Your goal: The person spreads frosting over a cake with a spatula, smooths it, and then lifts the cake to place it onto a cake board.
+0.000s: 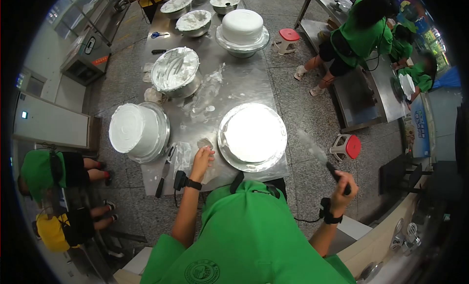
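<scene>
Off to the right, beyond the table's side, my right hand (343, 188) is closed round the black handle of a palette knife (333, 171); its pale blade points up and left. In front of me a round cake covered in white cream (251, 132) sits on a metal cake turntable (228, 161). My left hand (202, 161) is at the turntable's left side with loosely bent fingers and nothing in it, over a crumpled translucent sheet (211, 174). Left of that hand lies another palette knife (165, 171) with a black handle.
A second white cake (133, 128) stands at the table's left edge, a third (242, 26) farther back. Several bowls of cream, one nearby (177, 73), line the steel table. Blue scissors (159, 34) lie beyond. Red-topped stools (352, 146) stand right; people in green work behind.
</scene>
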{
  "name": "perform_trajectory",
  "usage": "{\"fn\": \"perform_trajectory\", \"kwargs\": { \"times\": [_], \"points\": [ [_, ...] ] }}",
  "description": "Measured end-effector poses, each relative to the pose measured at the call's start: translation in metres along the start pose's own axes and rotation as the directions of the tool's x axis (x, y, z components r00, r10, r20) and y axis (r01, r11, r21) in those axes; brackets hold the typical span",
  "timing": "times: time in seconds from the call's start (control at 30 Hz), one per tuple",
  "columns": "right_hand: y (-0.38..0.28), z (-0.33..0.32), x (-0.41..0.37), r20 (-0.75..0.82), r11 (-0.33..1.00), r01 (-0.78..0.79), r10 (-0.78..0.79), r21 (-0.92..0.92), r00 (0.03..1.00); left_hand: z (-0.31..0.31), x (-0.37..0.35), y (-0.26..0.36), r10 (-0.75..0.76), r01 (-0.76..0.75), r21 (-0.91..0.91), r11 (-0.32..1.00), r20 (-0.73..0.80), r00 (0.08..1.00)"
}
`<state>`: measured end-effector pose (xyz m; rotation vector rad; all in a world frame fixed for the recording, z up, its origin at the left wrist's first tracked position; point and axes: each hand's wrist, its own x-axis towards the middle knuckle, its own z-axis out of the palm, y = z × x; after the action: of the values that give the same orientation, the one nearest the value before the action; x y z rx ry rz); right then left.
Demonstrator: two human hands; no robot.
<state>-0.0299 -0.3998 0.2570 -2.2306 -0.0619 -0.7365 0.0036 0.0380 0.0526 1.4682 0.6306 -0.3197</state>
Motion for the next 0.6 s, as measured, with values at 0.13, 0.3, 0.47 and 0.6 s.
{"fn": "perform_trajectory", "kwargs": {
  "times": [0.13, 0.3, 0.47, 0.6],
  "points": [
    [-0.026, 0.031, 0.008, 0.242, 0.999, 0.014, -0.025, 0.047, 0.97, 0.017, 0.019, -0.009, -0.058, 0.061, -0.102, 0.993, 0.033, 0.998],
    [-0.028, 0.063, 0.018, 0.351, 0.996, 0.072, -0.084, 0.048, 0.932, 0.026, 0.042, -0.025, -0.005, 0.012, -0.07, 0.997, 0.097, 0.995],
    [-0.035, 0.077, 0.029, 0.388, 0.99, -0.124, 0.09, 0.065, 0.917, 0.03, 0.04, -0.026, -0.036, 0.053, -0.144, 0.988, 0.115, 0.993],
    [-0.028, 0.091, 0.022, 0.361, 0.982, -0.183, 0.158, 0.037, 0.919, 0.03, 0.039, -0.025, -0.056, 0.083, -0.189, 0.978, 0.146, 0.988]
  ]
}}
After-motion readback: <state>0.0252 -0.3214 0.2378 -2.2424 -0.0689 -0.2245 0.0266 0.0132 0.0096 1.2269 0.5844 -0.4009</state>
